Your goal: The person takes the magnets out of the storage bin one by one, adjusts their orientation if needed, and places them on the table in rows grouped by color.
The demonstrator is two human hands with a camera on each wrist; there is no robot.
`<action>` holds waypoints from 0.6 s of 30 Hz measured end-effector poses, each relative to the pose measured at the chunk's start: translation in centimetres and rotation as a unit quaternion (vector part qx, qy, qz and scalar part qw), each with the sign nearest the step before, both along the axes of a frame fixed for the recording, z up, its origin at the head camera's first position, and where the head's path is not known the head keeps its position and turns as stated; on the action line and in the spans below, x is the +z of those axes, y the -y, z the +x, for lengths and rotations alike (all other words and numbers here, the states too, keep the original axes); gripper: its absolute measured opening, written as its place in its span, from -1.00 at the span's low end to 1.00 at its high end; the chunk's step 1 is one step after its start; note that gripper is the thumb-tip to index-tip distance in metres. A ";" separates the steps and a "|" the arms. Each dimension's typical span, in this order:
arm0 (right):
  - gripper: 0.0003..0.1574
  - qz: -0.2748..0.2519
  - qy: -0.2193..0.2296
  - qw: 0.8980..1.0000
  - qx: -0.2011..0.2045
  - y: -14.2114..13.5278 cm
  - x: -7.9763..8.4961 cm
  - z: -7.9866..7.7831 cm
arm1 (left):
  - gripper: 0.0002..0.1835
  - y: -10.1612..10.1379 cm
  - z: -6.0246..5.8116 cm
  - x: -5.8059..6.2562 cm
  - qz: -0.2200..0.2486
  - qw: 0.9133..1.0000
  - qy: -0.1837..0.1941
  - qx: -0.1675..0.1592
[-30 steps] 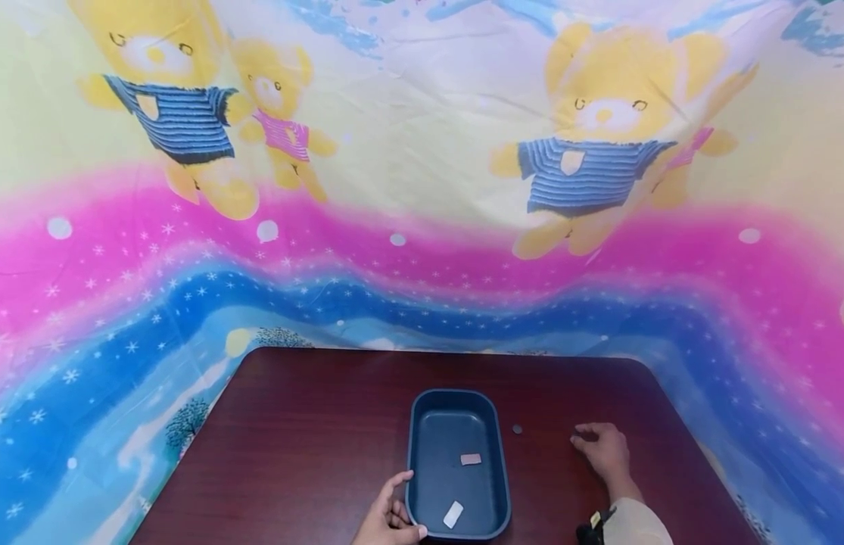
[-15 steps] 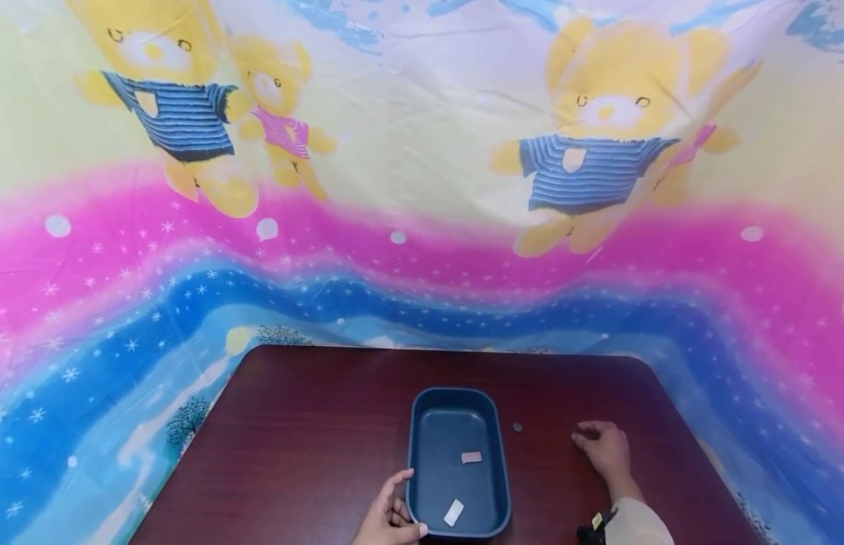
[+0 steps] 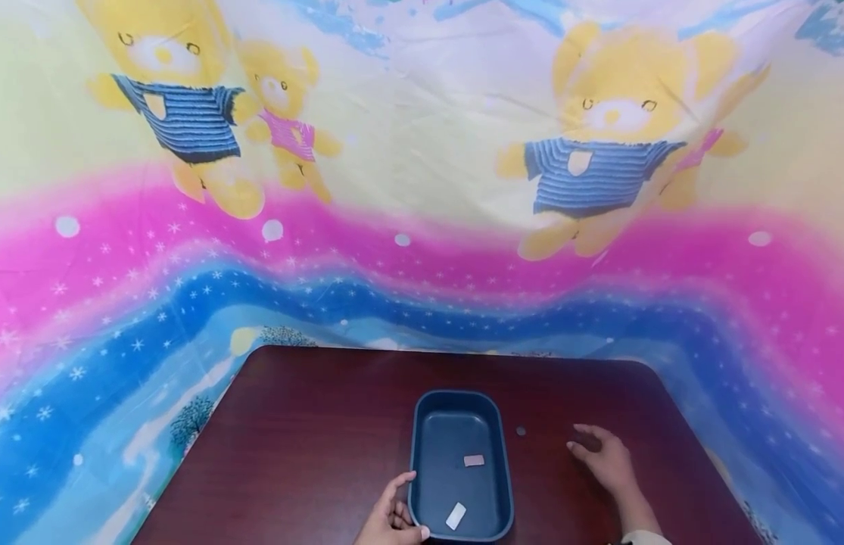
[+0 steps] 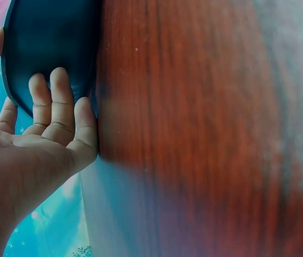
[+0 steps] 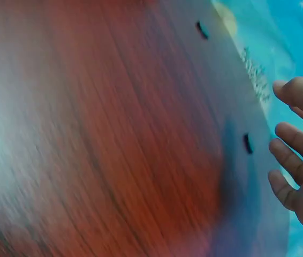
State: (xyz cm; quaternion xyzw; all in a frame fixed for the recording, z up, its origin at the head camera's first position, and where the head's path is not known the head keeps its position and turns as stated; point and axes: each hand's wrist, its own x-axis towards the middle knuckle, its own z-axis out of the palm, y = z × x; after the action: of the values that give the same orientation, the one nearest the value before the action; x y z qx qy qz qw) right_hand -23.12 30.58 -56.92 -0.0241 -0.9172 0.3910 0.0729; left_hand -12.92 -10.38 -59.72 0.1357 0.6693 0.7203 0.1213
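Note:
In the head view a dark blue rectangular box (image 3: 422, 424) with rounded corners stands on the table. My left hand (image 3: 389, 515) holds its near left corner, index finger and thumb at the rim; in the left wrist view the other fingers (image 4: 61, 101) lie against its outer wall. Inside lie a small flat white piece (image 3: 456, 516) and a pinkish one (image 3: 474, 460). My right hand (image 3: 608, 458) is right of the box, fingers apart, holding nothing. The right wrist view shows two small dark discs on the table, a nearer disc (image 5: 248, 143) by the fingertips and a farther disc (image 5: 202, 30).
Right of the box, a small grey disc (image 3: 520, 431) lies on the brown wooden table (image 3: 312, 431). Behind the table hangs a cloth (image 3: 394, 189) printed with bears, and it also falls along both sides.
The fingers of my right hand have spread apart from a closer, pinched pose, and its wrist has shifted slightly. My left hand and the box stay in place; the head view shifts a little.

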 end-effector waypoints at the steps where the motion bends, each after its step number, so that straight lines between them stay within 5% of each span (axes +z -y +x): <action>1: -0.44 -0.006 -0.001 1.000 0.004 0.3 0.2 0.1 | -0.10 0.0 0.0 0.1 -0.002 1.000 -0.001 0.002; 18: -0.39 -0.124 0.035 0.986 0.101 5.4 3.6 0.2 | -0.09 -0.2 0.2 0.8 0.004 1.000 -0.009 0.000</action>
State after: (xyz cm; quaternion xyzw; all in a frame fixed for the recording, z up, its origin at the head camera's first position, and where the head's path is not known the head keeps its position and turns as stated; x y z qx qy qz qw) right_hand -22.95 25.13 -53.31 0.0463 -0.8611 0.5064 -0.0031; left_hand -12.73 -10.22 -58.96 0.1423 0.6677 0.7217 0.1146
